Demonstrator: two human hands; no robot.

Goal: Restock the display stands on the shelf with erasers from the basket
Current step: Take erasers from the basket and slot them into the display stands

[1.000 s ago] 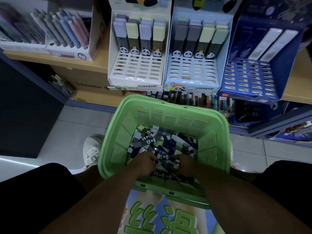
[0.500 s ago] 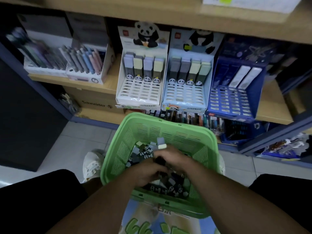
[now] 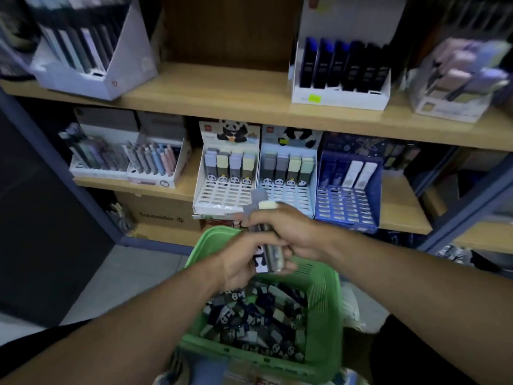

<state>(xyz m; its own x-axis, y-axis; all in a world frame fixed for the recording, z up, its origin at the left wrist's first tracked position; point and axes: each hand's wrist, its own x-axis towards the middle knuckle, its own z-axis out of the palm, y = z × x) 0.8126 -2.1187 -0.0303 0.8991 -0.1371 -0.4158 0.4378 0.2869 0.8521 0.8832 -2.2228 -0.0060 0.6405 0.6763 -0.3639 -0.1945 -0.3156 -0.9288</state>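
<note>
A green plastic basket (image 3: 324,309) sits in front of me, its bottom covered with several panda-print erasers (image 3: 249,323). Above it my right hand (image 3: 291,232) grips a bunch of erasers (image 3: 262,209) whose grey and pale yellow ends stick out past the fingers. My left hand (image 3: 241,259) holds the lower, panda-printed end of the same bunch. On the middle shelf stand a white panda display stand (image 3: 226,195), a light blue panda stand (image 3: 288,194) and a dark blue stand (image 3: 347,201), each with one back row of erasers and bare slots in front.
The wooden shelf (image 3: 177,187) also carries pen boxes (image 3: 151,165) at the left. The upper shelf holds a white box of dark items (image 3: 341,76) and other boxes. A cardboard carton (image 3: 158,215) stands under the shelf. Grey tiled floor (image 3: 138,273) lies to the left.
Both hands rose out of the basket with a bunch of erasers, from among the pile to level with the stands. The view tilted up, showing the upper shelf.
</note>
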